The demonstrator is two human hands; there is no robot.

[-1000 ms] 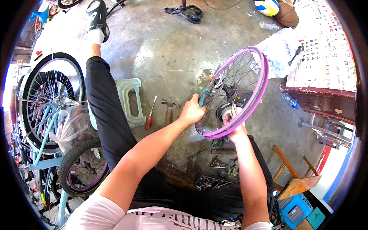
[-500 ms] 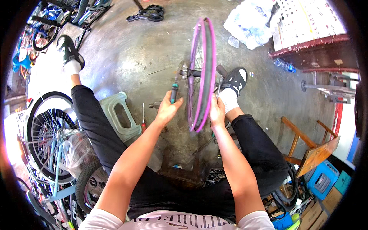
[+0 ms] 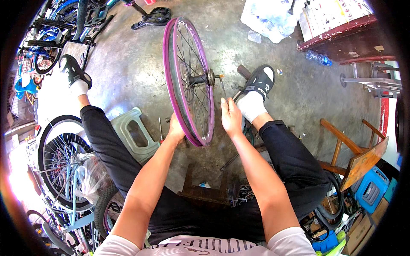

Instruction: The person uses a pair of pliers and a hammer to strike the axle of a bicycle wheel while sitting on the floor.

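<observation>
**Wheel stands upright, edge-on between the hands**

The purple-rimmed bicycle wheel point(image 3: 188, 81) now stands nearly vertical on the concrete floor point(image 3: 128, 72), seen almost edge-on, where a second ago it lay tilted with its face toward the camera. The teal-handled tool that the left hand carried half a second ago no longer shows in it.

The left hand point(image 3: 176, 128) is pressed against the rim's lower left side, fingers wrapped behind the rim, so it grips the wheel there. The right hand point(image 3: 230, 116) sits just right of the spokes with its fingers stretched out flat and nothing clasped in them; whether the fingertips touch the spokes cannot be told. The hub and axle point(image 3: 205, 79) stick out toward the right, near the sandalled right foot point(image 3: 256, 91).

Judged from this, the wheel has been swung up so that the rim can be sighted along its edge and steadied from both sides.

A green plastic stool point(image 3: 134, 134) lies just left of the left forearm, and a red-handled screwdriver point(image 3: 160, 130) lies between stool and wheel.
</observation>
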